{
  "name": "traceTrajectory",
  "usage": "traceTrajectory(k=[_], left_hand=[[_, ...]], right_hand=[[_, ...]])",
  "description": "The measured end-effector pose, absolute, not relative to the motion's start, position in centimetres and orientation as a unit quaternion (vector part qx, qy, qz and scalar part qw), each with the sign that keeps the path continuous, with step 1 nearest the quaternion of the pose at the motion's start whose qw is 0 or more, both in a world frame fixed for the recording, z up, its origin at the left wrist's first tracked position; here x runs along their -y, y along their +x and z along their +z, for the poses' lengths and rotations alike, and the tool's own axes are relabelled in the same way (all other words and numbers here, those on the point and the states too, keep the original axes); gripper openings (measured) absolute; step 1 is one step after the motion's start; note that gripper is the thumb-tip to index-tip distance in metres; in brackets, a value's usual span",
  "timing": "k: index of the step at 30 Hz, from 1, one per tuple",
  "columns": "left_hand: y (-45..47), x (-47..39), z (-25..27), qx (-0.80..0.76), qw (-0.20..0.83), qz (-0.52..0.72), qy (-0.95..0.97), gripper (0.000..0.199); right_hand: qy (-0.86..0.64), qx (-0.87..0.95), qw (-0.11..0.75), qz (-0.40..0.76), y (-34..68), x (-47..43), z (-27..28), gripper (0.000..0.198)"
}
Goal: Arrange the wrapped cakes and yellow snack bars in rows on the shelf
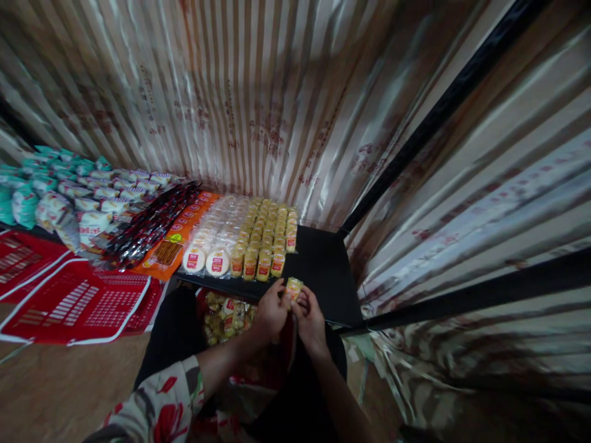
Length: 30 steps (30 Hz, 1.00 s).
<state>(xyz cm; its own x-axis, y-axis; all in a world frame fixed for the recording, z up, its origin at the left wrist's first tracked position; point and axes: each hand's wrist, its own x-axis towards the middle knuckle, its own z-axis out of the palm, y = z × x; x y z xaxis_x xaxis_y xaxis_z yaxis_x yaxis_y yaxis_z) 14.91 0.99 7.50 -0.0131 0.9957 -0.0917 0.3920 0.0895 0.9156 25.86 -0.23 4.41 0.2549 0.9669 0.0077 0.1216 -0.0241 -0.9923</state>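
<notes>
Between my two hands is a small yellow wrapped snack (294, 288), held just in front of the black shelf's edge. My left hand (271, 311) pinches its left side, while the fingers of my right hand (310, 320) close on its right side. Beyond them, rows of matching yellow snack packs (263, 264) with red labels stand on the black shelf (318, 258). The row furthest right is shorter than its neighbours at the front. Below my left forearm, a container between my legs holds many loose yellow packs (226, 317).
Left of the yellow rows lie round white wrapped cakes (217, 263), orange packets (168, 252), dark shiny packets (152, 221), white bags (99, 209) and teal bags (25, 203). Red baskets (92, 295) stand at the left. A striped curtain (258, 92) hangs behind; a black post (415, 135) rises at right.
</notes>
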Motion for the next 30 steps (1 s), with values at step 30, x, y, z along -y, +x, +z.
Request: traceTrajectory(k=[30], left_hand=[[21.7,-9.3,3.5,-0.565,0.448,0.457,0.52,0.049]], right_hand=[[-0.598,0.532,0.505,0.323,28.0,-14.7,2.4,0.049]])
